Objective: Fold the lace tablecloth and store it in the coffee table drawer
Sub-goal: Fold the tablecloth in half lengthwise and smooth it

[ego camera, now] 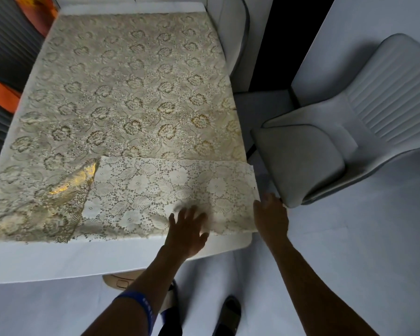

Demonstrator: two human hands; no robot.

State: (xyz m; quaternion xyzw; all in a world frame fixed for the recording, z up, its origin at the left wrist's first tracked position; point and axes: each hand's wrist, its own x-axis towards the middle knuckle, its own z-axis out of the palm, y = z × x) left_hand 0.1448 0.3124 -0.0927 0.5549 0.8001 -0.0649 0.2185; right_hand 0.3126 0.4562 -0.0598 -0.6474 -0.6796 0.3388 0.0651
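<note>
The cream lace tablecloth (170, 190) lies folded at the lower middle of the white bench (58, 260). It looks soft, light and floppy, so hold its corners. The left hand (188, 229) presses flat on it; the right hand (272, 214) touches its right edge, fingers hidden.

You are looking at a white table (58, 260) carrying a gold-flowered cloth (121, 93) spread over most of its top, with the cream lace tablecloth (155, 187) lying folded across the near right corner.
</note>
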